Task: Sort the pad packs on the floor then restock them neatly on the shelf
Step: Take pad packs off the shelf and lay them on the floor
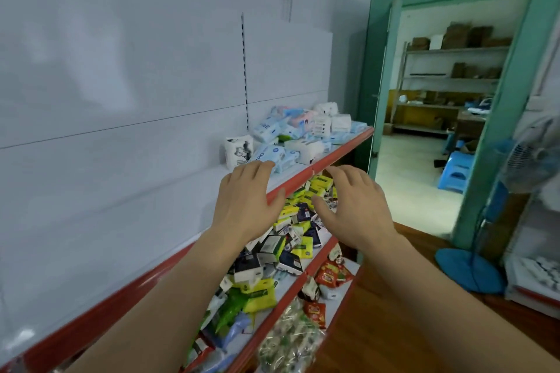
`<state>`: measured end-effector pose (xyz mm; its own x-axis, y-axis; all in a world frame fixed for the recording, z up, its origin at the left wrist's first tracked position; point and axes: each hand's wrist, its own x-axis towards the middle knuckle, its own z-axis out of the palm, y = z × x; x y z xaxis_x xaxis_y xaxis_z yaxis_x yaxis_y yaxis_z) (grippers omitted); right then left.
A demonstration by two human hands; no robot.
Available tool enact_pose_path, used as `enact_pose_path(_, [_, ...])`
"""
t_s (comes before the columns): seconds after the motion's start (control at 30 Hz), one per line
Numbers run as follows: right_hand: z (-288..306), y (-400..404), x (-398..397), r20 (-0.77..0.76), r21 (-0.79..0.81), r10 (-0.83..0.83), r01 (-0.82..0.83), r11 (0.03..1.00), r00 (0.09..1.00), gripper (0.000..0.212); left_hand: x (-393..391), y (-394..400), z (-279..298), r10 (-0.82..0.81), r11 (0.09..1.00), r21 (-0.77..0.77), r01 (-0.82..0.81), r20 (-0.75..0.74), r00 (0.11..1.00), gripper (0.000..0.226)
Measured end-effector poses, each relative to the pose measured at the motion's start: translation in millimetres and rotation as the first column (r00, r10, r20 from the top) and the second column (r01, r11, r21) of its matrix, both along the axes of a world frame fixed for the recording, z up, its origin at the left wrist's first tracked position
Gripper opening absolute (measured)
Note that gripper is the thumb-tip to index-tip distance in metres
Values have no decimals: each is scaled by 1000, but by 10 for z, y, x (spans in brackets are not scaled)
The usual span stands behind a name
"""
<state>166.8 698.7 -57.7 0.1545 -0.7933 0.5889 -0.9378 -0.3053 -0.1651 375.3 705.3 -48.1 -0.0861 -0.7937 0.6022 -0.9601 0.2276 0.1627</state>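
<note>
Red-edged shelf (342, 147) holds jumbled pad packs (291, 136); left hand (245, 206) and right hand (354, 206) apart, fingers spread, both empty.

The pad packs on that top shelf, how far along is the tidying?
Done: nothing looks tidy yet. The pad packs lie in a loose heap at the far end of the top shelf, one white pack standing apart. In hand: nothing; the left hand and right hand reach toward the heap with open fingers. Left: sorting and lining them up. The floor isn't visible here.
</note>
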Motion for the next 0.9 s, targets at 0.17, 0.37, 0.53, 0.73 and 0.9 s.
enact_pose_path(0.17, [96, -734, -560, -12, -9, 5, -5, 1000, 1000, 67, -535, -778, 103, -32, 999, -16, 31, -33, 999, 65])
enact_pose_path(0.37, [224, -1683, -1040, -63, 15, 75, -74, 997, 995, 68, -868, -1705, 205, 20, 1000, -14, -20, -48, 999, 56])
enact_pose_path(0.53, [229, -2534, -1172, -78, 34, 95, -92, 995, 992, 70, -981, -2526, 255, 68, 998, 11, -68, -21, 997, 58])
enact_pose_path(0.73, [220, -3644, -1137, -110, 40, 174, -170, 985, 979, 69, -1004, -3688, 258, 43, 999, -22, -43, -29, 999, 57])
enact_pose_path(0.9, [353, -4549, -1052, -123, 49, 231, -227, 973, 965, 71, -946, -4595, 317, 115, 989, 87, -120, 66, 991, 67])
